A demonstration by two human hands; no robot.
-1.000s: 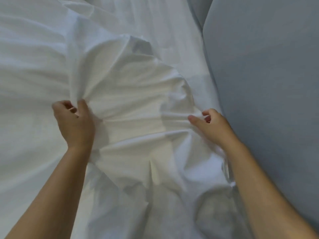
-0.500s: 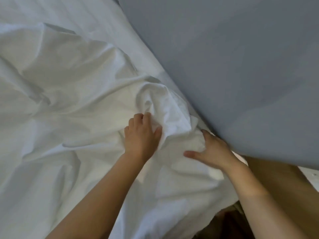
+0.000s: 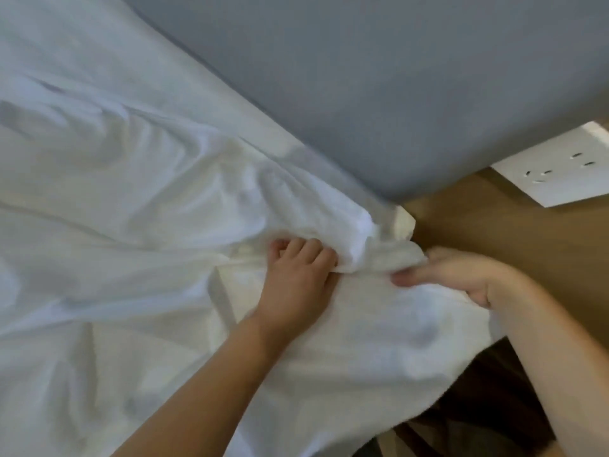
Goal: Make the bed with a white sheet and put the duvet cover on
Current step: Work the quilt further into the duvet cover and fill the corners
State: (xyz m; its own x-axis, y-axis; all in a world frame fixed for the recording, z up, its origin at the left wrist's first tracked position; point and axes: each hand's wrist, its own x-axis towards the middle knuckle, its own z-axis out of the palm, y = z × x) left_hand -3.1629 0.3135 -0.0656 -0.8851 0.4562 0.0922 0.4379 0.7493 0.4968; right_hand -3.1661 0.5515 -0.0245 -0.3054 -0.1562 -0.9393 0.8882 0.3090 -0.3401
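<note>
Two grips, status?
— Left grip: my fingers curled into bunched white sheet. Right grip: pinching the same bunch at the bed's corner, beside the grey headboard.
Progress?
— Sheet spread but rumpled, corner untucked. Duvet cover: not in view; I judge it not begun.

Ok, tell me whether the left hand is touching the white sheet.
Touching. The head view shows the left hand with its fingers curled into a bunched fold of the white sheet, with no gap between them.
</note>
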